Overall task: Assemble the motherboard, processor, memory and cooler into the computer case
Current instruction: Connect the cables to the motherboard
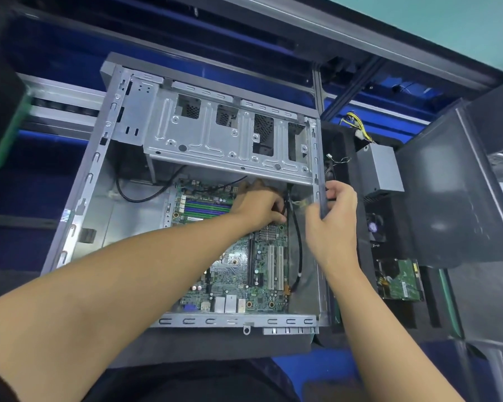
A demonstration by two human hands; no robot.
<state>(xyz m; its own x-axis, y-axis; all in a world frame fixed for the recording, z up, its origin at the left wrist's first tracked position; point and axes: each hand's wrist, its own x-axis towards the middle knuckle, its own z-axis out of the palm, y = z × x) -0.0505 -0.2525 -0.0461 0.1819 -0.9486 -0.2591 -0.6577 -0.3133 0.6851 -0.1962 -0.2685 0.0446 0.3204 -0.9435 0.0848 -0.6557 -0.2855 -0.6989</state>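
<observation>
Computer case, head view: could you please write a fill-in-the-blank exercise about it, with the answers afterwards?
1. The motherboard lies ____ the computer case.
2. The left hand reaches in beside a ____ cable.
3. The right hand grips the side wall of the ____.
4. The hard drive lies ____ the case.

Answers: inside; black; case; outside.

Both bare forearms reach forward. The left hand (259, 207) lies knuckles up, its fingers curled under and their hold hidden. Just right of it, the right hand (333, 216) grips a case wall (317, 158).
</observation>
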